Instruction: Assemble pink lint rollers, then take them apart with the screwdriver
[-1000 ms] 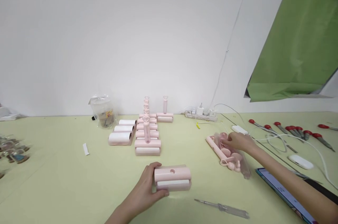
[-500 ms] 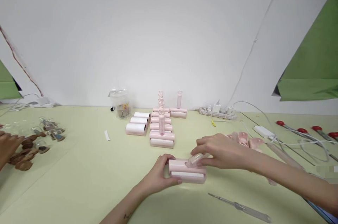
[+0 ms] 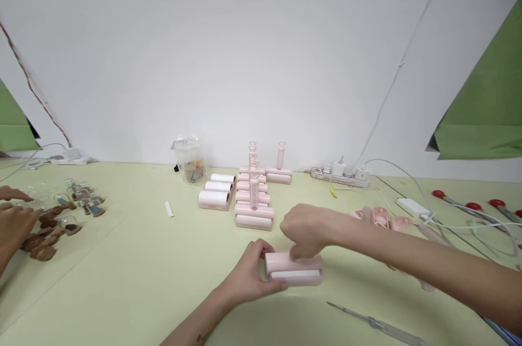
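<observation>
A pink lint roller (image 3: 294, 269) with a white paper roll lies in front of me on the table. My left hand (image 3: 255, 272) grips its left end, thumb along the front and fingers behind. Over its top, my right hand (image 3: 308, 230) is closed in a fist around the handle, which the fingers hide. Beyond my hands stands a row of finished-looking pink lint rollers (image 3: 254, 215) with upright clear handles ending in heart shapes. Another such lint roller (image 3: 279, 175) stands behind them to the right. To the row's left lie white paper rolls (image 3: 214, 199) in pink cases.
A screwdriver (image 3: 377, 324) lies near the front edge. Loose pink parts (image 3: 380, 217) sit under and beyond my right forearm. A power strip (image 3: 340, 175) runs along the wall. At left, another person's hands (image 3: 18, 221) work among small brown pieces (image 3: 44, 252).
My right hand has turned from pinching the tilted clear handle to a fist over the roller's top. My left hand keeps its grip. The view has shifted slightly.
</observation>
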Available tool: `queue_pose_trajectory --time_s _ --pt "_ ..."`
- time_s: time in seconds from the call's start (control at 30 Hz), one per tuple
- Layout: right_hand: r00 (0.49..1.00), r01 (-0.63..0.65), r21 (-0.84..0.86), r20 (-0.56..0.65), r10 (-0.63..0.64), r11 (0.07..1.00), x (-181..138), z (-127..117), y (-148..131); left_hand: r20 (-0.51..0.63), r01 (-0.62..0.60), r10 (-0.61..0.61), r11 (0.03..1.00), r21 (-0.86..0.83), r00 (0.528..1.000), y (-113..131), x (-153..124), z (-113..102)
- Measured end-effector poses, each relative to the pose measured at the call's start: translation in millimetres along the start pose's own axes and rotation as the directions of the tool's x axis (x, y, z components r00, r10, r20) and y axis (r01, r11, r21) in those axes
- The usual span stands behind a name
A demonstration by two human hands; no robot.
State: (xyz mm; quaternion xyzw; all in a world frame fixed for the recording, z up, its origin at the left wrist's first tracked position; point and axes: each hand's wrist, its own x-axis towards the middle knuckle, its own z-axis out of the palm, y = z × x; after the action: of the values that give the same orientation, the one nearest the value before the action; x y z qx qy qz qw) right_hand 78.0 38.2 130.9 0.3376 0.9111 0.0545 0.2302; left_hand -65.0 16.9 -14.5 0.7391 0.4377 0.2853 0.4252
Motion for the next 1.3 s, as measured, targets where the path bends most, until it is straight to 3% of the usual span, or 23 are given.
queue_pose_trajectory --time_s 0.17,0.27,0.33,0.37,0.4,0.43,0.47,0.53,0.63,0.73,0.87,1.0,1.1,1.17,1.3 --pt "0.989 -0.045 0.139 0.148 0.025 0.989 17.0 -3.6 -9.6 -0.001 0.012 -0.012 0.994 0.108 1.0 4.6 -2.1 2.1" --pt "0.97 -0.113 0.315 0.242 0.035 0.943 2.8 -11.5 7.3 0.016 0.012 -0.013 0.996 0.086 1.0 3.5 -1.3 1.3" --pt "0.96 -0.102 0.566 0.272 -0.068 0.818 -21.4 -11.2 30.7 0.032 0.02 -0.021 0.998 0.054 0.999 1.7 -0.3 0.7" --pt "0.959 -0.069 0.743 0.234 -0.162 0.666 -36.3 -7.2 44.2 0.039 0.024 -0.025 0.999 0.042 0.999 0.7 0.2 0.5" --pt "0.959 -0.012 0.871 0.149 -0.241 0.49 -51.8 -0.1 57.9 0.045 0.025 -0.027 0.999 0.033 0.999 -0.3 0.7 0.4" --pt "0.968 0.059 0.924 0.04 -0.248 0.378 -66.9 10.2 71.1 0.05 0.025 -0.026 0.999 0.027 0.998 -1.2 0.9 0.3" --pt "0.986 0.11 0.94 -0.063 -0.153 0.322 -80.9 23.3 83.2 0.058 0.025 -0.026 0.999 0.021 0.998 -2.1 1.0 0.0" --pt "0.977 0.079 0.932 -0.144 0.16 0.354 -103.6 55.1 102.0 0.091 0.039 -0.04 0.999 0.008 0.995 -3.1 0.6 -1.8" --pt "0.862 -0.194 0.761 -0.17 0.478 0.619 -124.0 103.5 113.2 0.151 0.112 -0.112 0.994 0.013 0.982 0.3 -1.3 -8.3" --pt "0.81 -0.342 0.603 -0.199 0.551 0.72 -132.4 138.2 104.4 0.076 0.103 -0.103 0.995 0.001 0.992 14.9 -1.4 -16.3" --pt "0.754 -0.414 0.488 -0.289 0.589 0.769 -129.2 171.8 83.9 -0.086 -0.08 0.074 0.995 -0.065 0.994 50.7 10.4 -17.2" --pt "0.68 -0.467 0.43 -0.383 0.625 0.773 -119.4 211.8 79.8 -0.085 -0.176 0.164 0.971 -0.162 0.983 82.3 33.7 -3.0" --pt "0.623 -0.404 0.464 -0.491 0.609 0.788 -115.8 225.1 80.5 -0.001 -0.167 0.177 0.925 -0.34 0.984 87.2 48.6 11.1" --pt "0.604 -0.273 0.603 -0.499 0.621 0.75 -114.5 213.5 76.2 0.071 -0.086 0.139 0.865 -0.494 0.988 81.8 54.8 19.8" --pt "0.599 0.173 0.857 -0.483 0.639 0.485 -95.6 153.5 51.6 0.017 -0.031 0.053 0.784 -0.62 0.998 67.3 60.4 33.3"
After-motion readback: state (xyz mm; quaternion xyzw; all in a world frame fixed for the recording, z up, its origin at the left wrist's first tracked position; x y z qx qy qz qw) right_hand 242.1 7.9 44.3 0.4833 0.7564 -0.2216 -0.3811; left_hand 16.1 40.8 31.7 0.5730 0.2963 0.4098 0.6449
